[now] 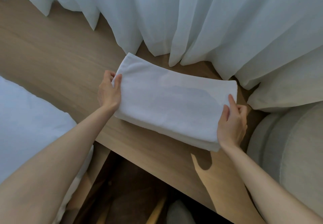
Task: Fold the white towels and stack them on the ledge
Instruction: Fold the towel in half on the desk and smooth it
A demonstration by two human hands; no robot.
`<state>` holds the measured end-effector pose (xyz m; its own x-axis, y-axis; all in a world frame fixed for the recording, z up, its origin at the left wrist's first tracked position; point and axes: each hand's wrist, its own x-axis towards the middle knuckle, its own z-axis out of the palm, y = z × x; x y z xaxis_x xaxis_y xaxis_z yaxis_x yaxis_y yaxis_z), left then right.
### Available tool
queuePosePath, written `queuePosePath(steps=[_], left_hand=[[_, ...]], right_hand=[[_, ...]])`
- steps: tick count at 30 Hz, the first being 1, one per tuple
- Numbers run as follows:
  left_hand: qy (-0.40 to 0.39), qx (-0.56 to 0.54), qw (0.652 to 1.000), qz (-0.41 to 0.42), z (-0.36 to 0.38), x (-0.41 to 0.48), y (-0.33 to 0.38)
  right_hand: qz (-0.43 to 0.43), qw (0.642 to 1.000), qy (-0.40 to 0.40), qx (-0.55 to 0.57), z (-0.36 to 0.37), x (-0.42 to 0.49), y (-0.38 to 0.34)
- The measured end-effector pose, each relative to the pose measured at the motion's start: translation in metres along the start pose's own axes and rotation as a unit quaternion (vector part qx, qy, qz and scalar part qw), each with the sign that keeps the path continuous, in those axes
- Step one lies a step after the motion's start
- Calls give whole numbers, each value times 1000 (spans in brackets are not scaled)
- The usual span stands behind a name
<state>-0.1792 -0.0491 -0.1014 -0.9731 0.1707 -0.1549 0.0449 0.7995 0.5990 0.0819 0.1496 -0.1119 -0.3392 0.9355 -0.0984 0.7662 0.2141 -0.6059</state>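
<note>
Centrally, a folded white towel (174, 101) lies flat on a pale wooden ledge (52, 48), its layered edges showing along the near side. At the towel's 9 o'clock end, the left hand (109, 90) pinches the short edge, thumb on top and fingers curled underneath. At its 4 o'clock corner, the right hand (231, 124) grips likewise. Sheer white curtains (192, 13) hang at 12 o'clock, touching the ledge. A grey cushioned seat (288, 153) sits at 4 o'clock, and white bedding (26, 118) at 8 o'clock.
</note>
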Motion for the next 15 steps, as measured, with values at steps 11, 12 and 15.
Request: queuePosePath(steps=[11,12,15], left_hand=[[1,147,989,24,22,6,-13],[-1,152,988,23,22,6,-13],[-7,179,984,19,21,4,-7]], right_hand=[[13,998,-40,-54,19,-9,24],[13,997,-47,-60,19,-8,23],[3,993,-65,-99,13,-9,16]])
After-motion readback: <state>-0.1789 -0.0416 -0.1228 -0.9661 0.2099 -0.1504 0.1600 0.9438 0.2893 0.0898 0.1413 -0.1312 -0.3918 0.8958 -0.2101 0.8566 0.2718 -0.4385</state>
